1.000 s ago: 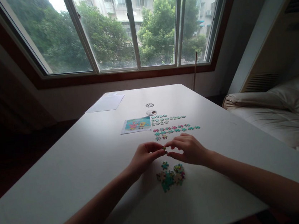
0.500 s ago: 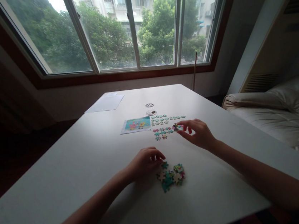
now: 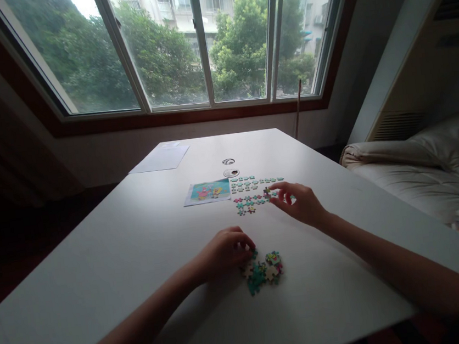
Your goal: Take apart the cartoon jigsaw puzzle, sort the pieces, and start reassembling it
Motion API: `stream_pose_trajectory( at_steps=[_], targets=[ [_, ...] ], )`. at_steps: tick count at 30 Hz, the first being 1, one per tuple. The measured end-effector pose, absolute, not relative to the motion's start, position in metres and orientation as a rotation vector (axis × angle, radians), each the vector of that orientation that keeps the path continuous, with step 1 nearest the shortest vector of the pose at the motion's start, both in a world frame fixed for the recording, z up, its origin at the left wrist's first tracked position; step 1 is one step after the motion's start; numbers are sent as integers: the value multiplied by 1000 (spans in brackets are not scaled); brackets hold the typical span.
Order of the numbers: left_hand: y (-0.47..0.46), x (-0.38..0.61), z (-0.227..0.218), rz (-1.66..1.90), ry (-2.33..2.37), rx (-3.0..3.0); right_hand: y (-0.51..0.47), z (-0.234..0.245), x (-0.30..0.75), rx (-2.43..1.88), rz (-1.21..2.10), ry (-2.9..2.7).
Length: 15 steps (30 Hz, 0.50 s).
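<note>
Nearest, a loose pile of puzzle pieces (image 3: 259,279) is lying on the near half of the white tabletop (image 3: 118,256), between the two forearms and well inside both side edges. Just beyond it, the left hand (image 3: 227,250) is resting low with its fingers curling downward; a teal piece (image 3: 254,254) is lying directly beneath their tips, at the pile's far side. Whether these fingers are pinching it cannot be told, the thumb being hidden. Farther in, toward the right edge of the tabletop, the right hand (image 3: 298,201) is pinching a single puzzle piece (image 3: 267,192) between thumb and forefinger, the remaining fingers bending in toward the palm. The held piece is projecting from the fingertips toward the left edge; it is appearing taller than wide, its long axis running roughly upright in the view. Which way its knobs are pointing is too small to tell. Behind and around it, rows of pieces (image 3: 248,187) are running roughly parallel to the far edge, the right hand partly covering the nearer rows. At their left, a colour picture (image 3: 207,191) is lying flat, its longer axis running left to right. Beyond, two dark-rimmed ovals (image 3: 228,174) are showing, one behind the other. Pale paper (image 3: 162,160) is occupying the far-left corner.
</note>
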<state>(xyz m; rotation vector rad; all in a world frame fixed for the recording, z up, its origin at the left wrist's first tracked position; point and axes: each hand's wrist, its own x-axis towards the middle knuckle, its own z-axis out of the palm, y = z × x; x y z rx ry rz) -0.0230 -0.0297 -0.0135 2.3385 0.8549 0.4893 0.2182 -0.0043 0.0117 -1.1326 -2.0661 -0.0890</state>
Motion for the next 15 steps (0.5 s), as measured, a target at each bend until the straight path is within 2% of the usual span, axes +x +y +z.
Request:
stream_pose_trajectory(
  at_steps=[10,15],
  targets=[
    [-28,-33,-12,482,961,2476,83,-2,221,-1579,158,-2244],
    [-22,-41,-12,495,996,2514,104,-14,221,-1651,177,-2258]
  ],
)
